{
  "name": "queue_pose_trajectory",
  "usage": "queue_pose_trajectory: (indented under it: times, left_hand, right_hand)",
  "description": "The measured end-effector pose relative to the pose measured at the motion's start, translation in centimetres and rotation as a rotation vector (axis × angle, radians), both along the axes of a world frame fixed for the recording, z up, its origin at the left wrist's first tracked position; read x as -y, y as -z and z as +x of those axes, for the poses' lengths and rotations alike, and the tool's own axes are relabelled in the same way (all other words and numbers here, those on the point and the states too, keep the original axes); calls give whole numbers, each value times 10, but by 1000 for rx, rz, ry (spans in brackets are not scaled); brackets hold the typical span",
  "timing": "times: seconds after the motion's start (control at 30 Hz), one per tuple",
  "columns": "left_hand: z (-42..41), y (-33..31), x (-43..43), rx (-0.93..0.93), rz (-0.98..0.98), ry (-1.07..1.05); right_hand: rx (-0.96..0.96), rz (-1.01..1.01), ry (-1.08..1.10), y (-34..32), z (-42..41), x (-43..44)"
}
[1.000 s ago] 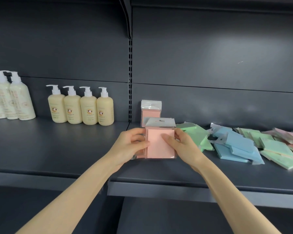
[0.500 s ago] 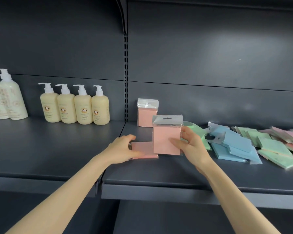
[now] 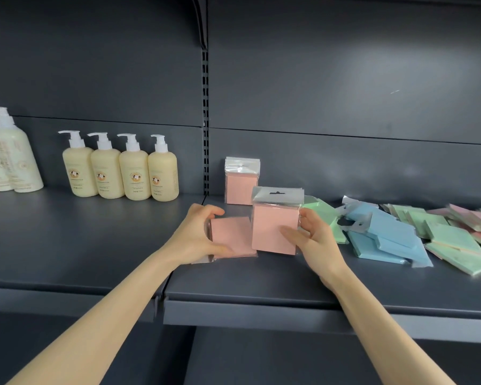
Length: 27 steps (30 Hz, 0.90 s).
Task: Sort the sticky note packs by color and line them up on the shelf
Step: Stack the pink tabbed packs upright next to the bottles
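Observation:
My right hand [image 3: 310,237] holds a pink sticky note pack [image 3: 274,220] upright on the dark shelf [image 3: 261,284], its clear hang tab on top. My left hand [image 3: 196,236] grips a second pink pack [image 3: 233,236] that lies nearly flat just left of it. A third pink pack [image 3: 241,182] stands upright against the back wall behind them. To the right lies a loose heap: green packs [image 3: 321,215], blue packs [image 3: 383,234], and more green and pink packs [image 3: 461,232] at the far right.
Several cream pump bottles [image 3: 120,170] stand in a row on the left shelf section, with paler bottles [image 3: 9,157] at the far left. A slotted upright post [image 3: 205,120] divides the two sections. Another shelf sits overhead.
The two pink packs, held together a second ago, have been parted. My right hand has stood one upright while my left keeps the other lying low on the shelf beside it.

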State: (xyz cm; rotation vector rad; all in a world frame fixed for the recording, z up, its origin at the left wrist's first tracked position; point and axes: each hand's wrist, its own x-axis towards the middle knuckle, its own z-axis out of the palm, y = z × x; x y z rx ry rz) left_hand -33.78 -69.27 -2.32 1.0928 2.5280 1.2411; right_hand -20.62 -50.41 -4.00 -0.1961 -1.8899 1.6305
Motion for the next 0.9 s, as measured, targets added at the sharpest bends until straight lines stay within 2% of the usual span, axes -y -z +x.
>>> queue_pose_trajectory:
  times: [0.13,0.33,0.63,0.73,0.9]
  left_hand:
    - [5,6,3,57,182,-11]
    - [9,7,6,260,534,-208]
    - [12,0,22,379,762,-168]
    - [10,-6,24,276,680,-103]
    - [20,3,9,162,510,-18]
  right_hand:
    - [4,-21,-7,0,0,2]
    - [5,-18,-32,0,0,6]
    - [-69,-52,115,1,0,5]
    - [-84,-39,122,-1,-1,5]
    - [45,136,-36,2,-4,14]
